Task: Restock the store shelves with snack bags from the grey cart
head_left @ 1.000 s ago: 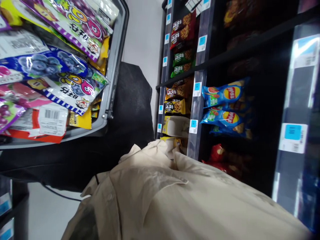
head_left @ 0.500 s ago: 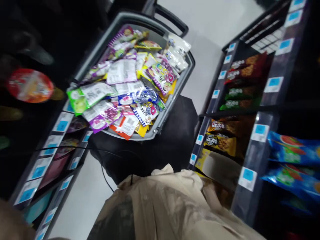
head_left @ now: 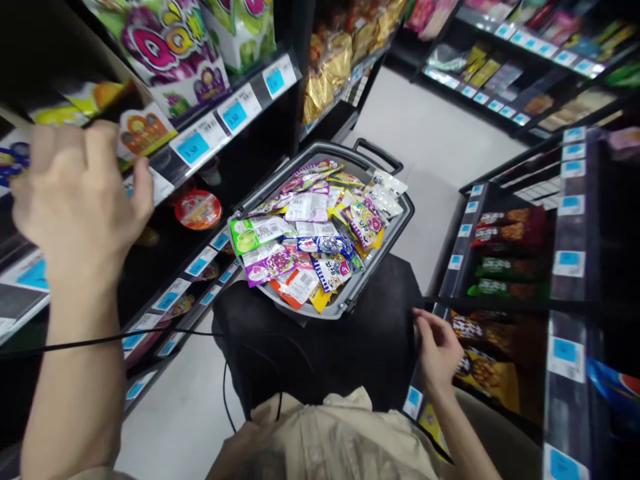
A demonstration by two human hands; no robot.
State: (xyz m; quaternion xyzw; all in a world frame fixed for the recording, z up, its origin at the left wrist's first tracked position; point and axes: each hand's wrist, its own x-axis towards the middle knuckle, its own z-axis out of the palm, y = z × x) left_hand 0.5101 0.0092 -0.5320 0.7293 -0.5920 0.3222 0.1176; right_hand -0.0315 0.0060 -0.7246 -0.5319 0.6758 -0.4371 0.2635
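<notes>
At the upper left my left hand (head_left: 83,193) is at a cardboard display box (head_left: 145,133) on a shelf. Its fingers curl over the box's front, thumb out to the side; the fingertips are hidden. Yellow candy bags (head_left: 75,107) lie inside the box. My right hand (head_left: 440,347) is low on the right, beside the knee of my black trousers (head_left: 370,333). Its fingers are bent together in a pinch, and what they hold, if anything, cannot be made out. A grey bin (head_left: 320,313) heaped with gummy candy bags (head_left: 305,207) stands in front of my knees.
Grape candy bags (head_left: 170,40) stand on the left shelf, above blue price tags (head_left: 235,115). A red-lidded cup (head_left: 199,209) sits lower down. Snack shelves (head_left: 565,267) line the right side. A thin black cable (head_left: 150,333) crosses my left forearm. Pale floor (head_left: 425,127) runs beyond the bin.
The view has tilted up and shows more of the left shelf and the aisle. My left hand has come to the display box, and my right hand has appeared by my knee.
</notes>
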